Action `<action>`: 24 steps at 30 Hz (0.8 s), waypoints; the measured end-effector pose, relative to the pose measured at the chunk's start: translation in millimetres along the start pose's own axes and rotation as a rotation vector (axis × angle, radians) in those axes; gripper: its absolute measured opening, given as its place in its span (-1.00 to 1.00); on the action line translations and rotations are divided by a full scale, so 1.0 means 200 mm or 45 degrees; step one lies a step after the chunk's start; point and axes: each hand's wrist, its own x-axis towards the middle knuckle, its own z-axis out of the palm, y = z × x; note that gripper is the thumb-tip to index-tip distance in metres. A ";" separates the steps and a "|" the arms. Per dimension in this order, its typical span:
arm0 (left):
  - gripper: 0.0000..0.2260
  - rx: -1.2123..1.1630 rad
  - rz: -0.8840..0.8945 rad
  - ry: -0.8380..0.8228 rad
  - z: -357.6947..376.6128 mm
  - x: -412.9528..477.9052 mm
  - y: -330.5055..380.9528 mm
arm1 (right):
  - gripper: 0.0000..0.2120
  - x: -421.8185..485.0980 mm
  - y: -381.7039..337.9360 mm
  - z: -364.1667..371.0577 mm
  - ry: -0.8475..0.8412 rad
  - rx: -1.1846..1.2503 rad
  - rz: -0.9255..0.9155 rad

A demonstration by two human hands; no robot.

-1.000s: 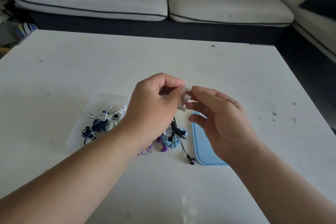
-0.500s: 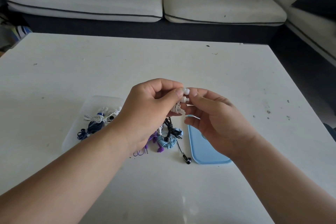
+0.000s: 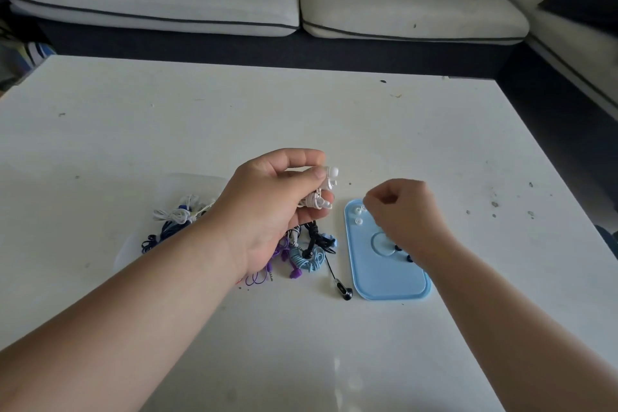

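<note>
Earphones [image 3: 319, 201] (white) — half-hidden, left hand [image 3: 274, 207] gripping

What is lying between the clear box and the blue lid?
In the head view, a heap of purple, light-blue and black earphones lies on the table between the box and the lid.

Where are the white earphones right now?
Head view, centre: the white earphones are bundled in the left hand, above the earphone pile, left of the blue lid.
</note>
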 end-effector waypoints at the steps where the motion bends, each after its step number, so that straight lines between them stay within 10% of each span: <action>1: -0.87 0.005 -0.002 -0.005 0.00 0.00 0.00 | -0.88 0.01 0.02 0.03 -0.005 -0.108 -0.023; 14: -0.88 -0.039 -0.100 -0.075 -0.04 -0.03 0.03 | -0.80 0.03 0.12 0.16 -0.036 -0.532 -0.127; 24: -0.77 0.125 0.082 -0.016 -0.05 -0.02 0.02 | -0.82 -0.18 -0.18 -0.02 -0.482 0.955 0.052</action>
